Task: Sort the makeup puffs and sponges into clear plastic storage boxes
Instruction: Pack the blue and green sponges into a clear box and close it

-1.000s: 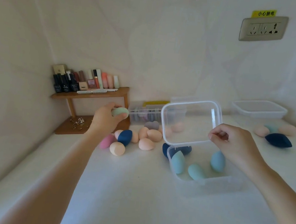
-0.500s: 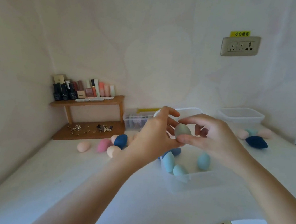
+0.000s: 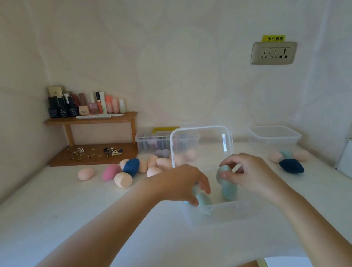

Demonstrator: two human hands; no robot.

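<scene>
Clear plastic made the box (image 3: 222,213) in front of you on the white table (image 3: 65,219). Its lid (image 3: 201,143) stood up at the back edge.

Your right hand (image 3: 252,177) was over the box. Its thumb and fingers pinched a grey-green sponge (image 3: 221,173) just above the inside of the box. Right under it a blue-green sponge (image 3: 229,191) stood on its end in the box. The two looked like they touched, but I could not tell for sure.

Your left hand (image 3: 183,183) reached into the near left side of the box. Its fingers were bent a little over a pale green sponge (image 3: 204,202) that lay by the front wall. The thumb was beside that sponge, but I could not tell if the hand held it or only touched it.

To the left of the box, more sponges lay loose on the table: a peach sponge (image 3: 86,173), a pink sponge (image 3: 110,171) and a dark blue sponge (image 3: 131,166), with more peach ones close by.

Far to the right lay a second dark blue sponge (image 3: 291,165) with a few pale ones behind it. A second clear box (image 3: 274,135) sat by the wall there.

In the left corner a wooden shelf (image 3: 91,120) held little bottles (image 3: 85,103). A wall socket (image 3: 273,52) was high on the wall.
</scene>
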